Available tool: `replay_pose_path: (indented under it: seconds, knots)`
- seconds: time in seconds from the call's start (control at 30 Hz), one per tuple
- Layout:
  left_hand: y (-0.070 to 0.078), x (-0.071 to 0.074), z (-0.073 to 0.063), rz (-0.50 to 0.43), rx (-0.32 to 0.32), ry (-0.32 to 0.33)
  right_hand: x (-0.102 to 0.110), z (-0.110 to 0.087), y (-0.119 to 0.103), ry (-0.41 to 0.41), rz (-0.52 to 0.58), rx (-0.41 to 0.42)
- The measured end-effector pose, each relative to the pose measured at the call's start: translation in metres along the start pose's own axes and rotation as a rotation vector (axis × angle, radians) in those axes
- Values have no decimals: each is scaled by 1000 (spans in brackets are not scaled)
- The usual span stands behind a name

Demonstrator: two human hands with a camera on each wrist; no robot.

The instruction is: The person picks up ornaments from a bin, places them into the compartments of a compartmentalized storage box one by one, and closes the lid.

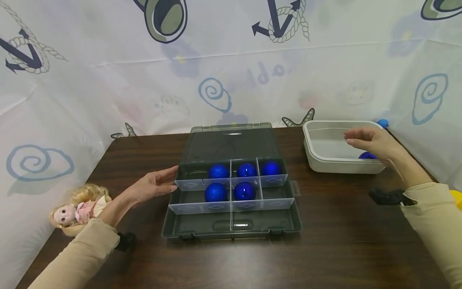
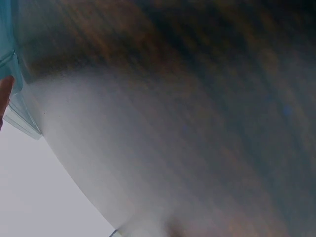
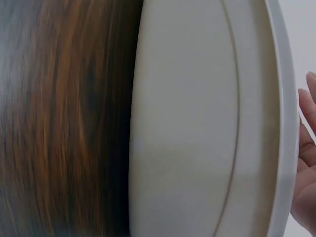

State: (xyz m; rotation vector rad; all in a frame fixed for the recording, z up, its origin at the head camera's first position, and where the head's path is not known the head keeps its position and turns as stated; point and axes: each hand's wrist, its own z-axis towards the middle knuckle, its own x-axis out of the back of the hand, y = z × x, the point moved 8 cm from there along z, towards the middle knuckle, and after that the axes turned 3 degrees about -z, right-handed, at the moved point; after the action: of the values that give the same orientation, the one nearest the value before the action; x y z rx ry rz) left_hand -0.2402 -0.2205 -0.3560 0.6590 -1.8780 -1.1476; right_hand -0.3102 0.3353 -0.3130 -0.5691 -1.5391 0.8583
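A grey translucent compartment case [image 1: 202, 220] lies on the table with its lid folded back. Inside it are several blue balls, among them a glittery one [image 1: 215, 192] and a shiny one [image 1: 244, 191]. My left hand [image 1: 155, 186] rests at the case's left side, fingers extended; one finger [image 2: 5, 91] shows against the case in the left wrist view. Over the white bin [image 1: 325, 164] hovers my right hand [image 1: 375, 144], fingers loosely bent with nothing between them. A blue ball [image 1: 367, 155] lies in the bin below it, partly hidden by the front rim.
A blond doll [image 1: 79, 210] in a pink dress lies at the table's left edge, beside my left forearm. Behind the dark wooden table [image 1: 335, 241] hangs a printed curtain [image 1: 238, 72]. A small blue object [image 1: 382, 123] sits behind the bin; something yellow [image 1: 456, 198] shows at far right.
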Motion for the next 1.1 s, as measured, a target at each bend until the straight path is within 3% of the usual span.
replay_pose_path:
  seconds: [0.2,0.4,0.57,1.1]
  knots:
    - [0,0,0,3,-5,1,12,-1,20,-71,-127,-75]
    - [-2,0,1,-2,8,6,19,2,27,-86,-251,-118]
    - [-4,0,1,-11,11,4,22,3,33,-85,-265,-140]
    - [-6,0,2,-32,7,0,12,7,38,-234,-414,-95]
